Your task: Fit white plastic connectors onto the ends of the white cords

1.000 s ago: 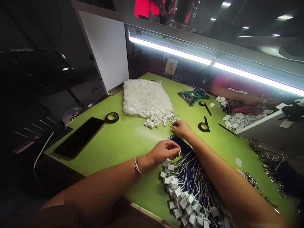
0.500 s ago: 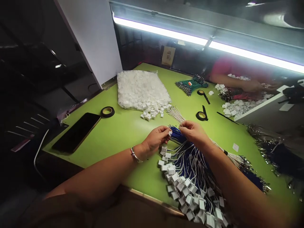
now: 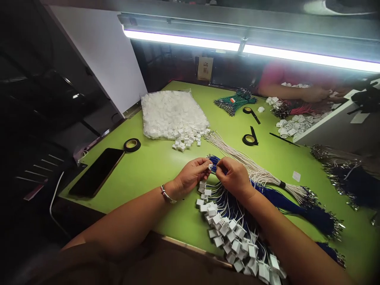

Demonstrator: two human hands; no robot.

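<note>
My left hand [image 3: 194, 174] pinches a small white plastic connector housing [image 3: 210, 166] between thumb and fingers. Close against it on the right, my right hand [image 3: 234, 176] is closed in a pinch on a thin wire, mostly hidden by the fingertips. Beneath both hands runs a bundle of blue wires [image 3: 276, 200] with metal terminals at its ends. A bundle of white wires [image 3: 246, 158], bound with black tape, lies just behind. Finished-looking leads with white connectors [image 3: 231, 233] hang in a heap toward the table's front edge.
A clear bag of white connectors [image 3: 173, 113] lies at the back, with loose ones spilling out. A phone [image 3: 97, 172] and tape rolls [image 3: 132, 145] rest left; more tape [image 3: 249, 139] and green wires [image 3: 236, 101] lie behind. Across the table, a co-worker's arm [image 3: 292, 93] handles parts.
My right hand has come down and left from the white wire bundle to the connector in my left hand. The left hand keeps its pinch. The view has shifted slightly.
</note>
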